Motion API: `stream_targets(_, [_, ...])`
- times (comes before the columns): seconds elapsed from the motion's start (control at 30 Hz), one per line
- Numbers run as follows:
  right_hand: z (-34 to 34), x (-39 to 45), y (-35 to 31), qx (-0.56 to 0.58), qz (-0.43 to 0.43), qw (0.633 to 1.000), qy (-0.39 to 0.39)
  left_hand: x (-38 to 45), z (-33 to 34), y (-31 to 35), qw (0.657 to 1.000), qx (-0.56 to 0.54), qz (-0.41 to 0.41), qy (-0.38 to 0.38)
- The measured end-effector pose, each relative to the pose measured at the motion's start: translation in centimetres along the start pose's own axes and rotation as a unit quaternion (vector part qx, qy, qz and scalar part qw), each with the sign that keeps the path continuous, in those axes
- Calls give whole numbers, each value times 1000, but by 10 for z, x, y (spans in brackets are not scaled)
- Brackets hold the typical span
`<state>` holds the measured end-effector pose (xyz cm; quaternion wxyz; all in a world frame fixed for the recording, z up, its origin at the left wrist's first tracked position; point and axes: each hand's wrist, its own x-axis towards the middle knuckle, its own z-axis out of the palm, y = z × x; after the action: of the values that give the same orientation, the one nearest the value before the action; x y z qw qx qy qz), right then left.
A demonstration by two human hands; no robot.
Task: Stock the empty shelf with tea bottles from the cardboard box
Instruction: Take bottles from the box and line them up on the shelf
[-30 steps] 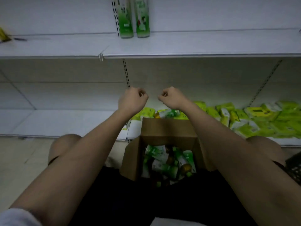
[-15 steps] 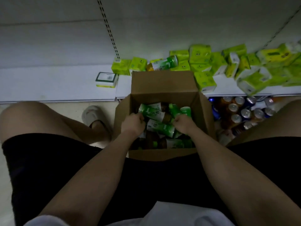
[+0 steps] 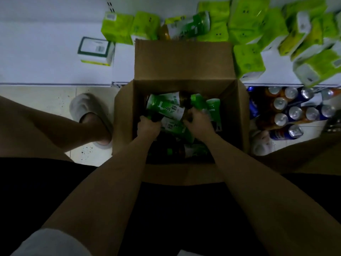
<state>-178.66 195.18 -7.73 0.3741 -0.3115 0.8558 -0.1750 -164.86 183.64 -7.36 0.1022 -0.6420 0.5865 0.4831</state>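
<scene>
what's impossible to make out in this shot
Head view only:
- Bottles low in the cardboard box: hidden by both forearms and deep shadow.
- Fingers of the left hand and right hand: curled away round the tea bottles, grip unclear.
- Green packs on the shelf: print blurred.
- Cans: brand too dark.

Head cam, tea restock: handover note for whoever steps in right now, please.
Left hand: inside the cardboard box, gripping the dark cap end of a green tea bottle.
Right hand: also in the box, fingers curled on a bottle, though which one is hard to tell.
Things: several more bottles lie jumbled in the box. One tea bottle lies on its side on the bottom shelf behind the box, among green packs.
Done: nothing confirmable from this view.
Left: lift the gripped bottles out, stand them on the shelf, repeat until the box is empty.
</scene>
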Motion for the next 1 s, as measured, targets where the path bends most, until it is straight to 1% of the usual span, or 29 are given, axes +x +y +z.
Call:
stream_targets(0.07, [4, 21, -2, 13, 10, 1000, 24, 13, 18, 6, 994, -94, -57, -2])
stream_targets(0.1, [7, 32, -2, 18, 11, 999, 23, 18, 27, 7, 989, -125, -78, -2])
stream_targets(0.17, [16, 48, 1, 19, 8, 1000, -9, 27, 42, 8, 979, -172, -111, 2])
stream_targets(0.27, [31, 60, 11, 21, 30, 997, -72, 39, 57, 4, 959, -238, -152, 1])
stream_targets(0.33, [38, 63, 18, 29, 36, 996, -79, 43, 62, 1, 943, -290, -165, -7])
stream_targets(0.37, [39, 63, 20, 36, 38, 996, -72, 43, 64, -1, 940, -300, -164, -5])
stream_targets(0.43, [41, 65, 21, 31, 44, 997, -50, 43, 64, -3, 940, -306, -152, -1])
stream_targets(0.53, [39, 63, 20, -20, 37, 999, -26, 39, 62, -5, 930, -337, -149, -8])
stream_targets(0.6, [33, 56, 17, -36, 27, 999, -19, 34, 58, -5, 930, -335, -149, -10])
stream_targets(0.7, [20, 40, 15, -10, 19, 1000, -14, 22, 51, -6, 930, -340, -140, 3])
stream_targets(0.8, [3, 20, 16, 14, 39, 999, -15, 7, 40, -3, 927, -356, -121, 2])
stream_targets(0.87, [-10, 6, 18, 7, 48, 999, -1, -5, 34, 1, 936, -340, -88, 2])
stream_targets(1.0, [-40, -22, 17, -30, 65, 997, 16, -30, 24, 12, 966, -254, 42, 26])
